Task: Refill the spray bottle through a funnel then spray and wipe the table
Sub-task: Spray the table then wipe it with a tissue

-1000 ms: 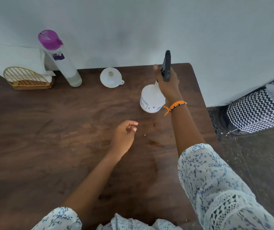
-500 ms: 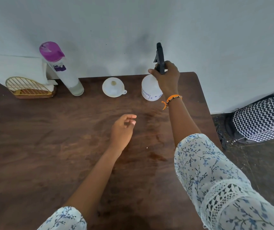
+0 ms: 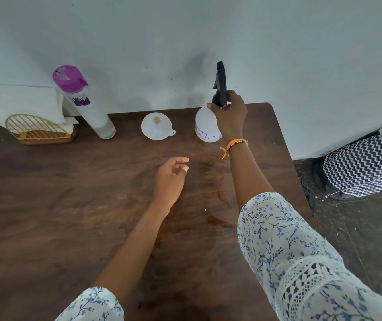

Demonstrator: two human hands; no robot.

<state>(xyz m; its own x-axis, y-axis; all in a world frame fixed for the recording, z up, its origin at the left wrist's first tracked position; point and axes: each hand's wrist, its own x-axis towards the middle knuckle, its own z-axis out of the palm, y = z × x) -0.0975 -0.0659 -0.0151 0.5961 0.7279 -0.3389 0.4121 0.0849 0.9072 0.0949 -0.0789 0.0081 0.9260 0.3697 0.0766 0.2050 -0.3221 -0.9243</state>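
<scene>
Your right hand (image 3: 229, 114) fingers curl round the white plastic spray bottle's (image 3: 205, 126) black neck; likely light, slick; left hand (image 3: 170, 179) loosely curled, empty.

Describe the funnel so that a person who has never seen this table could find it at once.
Look at the far edge of the dark wooden table, along the wall. There, between the tall bottle with the purple cap and the spray bottle gripped by the right hand, lies the funnel. It alone is low, white and bowl-shaped, with a small tab on its rim.
</scene>
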